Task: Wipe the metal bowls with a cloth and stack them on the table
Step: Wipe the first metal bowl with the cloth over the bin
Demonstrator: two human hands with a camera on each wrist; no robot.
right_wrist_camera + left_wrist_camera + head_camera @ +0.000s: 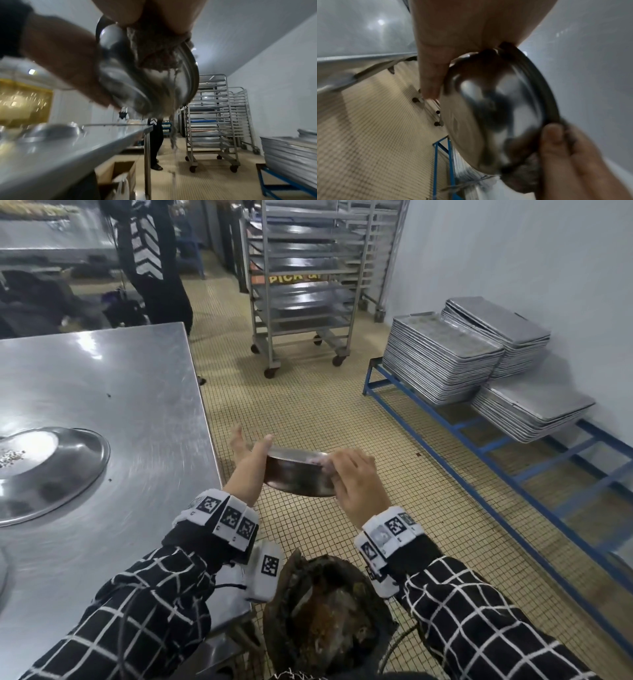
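At the centre of the head view, the left hand (251, 458) grips a metal bowl (294, 474) held in the air beside the tabletop (137, 392), fingers curled round its rim. The right hand (356, 481) pinches a cloth (154, 44) over the opposite rim; only the wrist views show this brownish, frayed cloth clearly. Another bowl (48, 470) lies upside down at the left.
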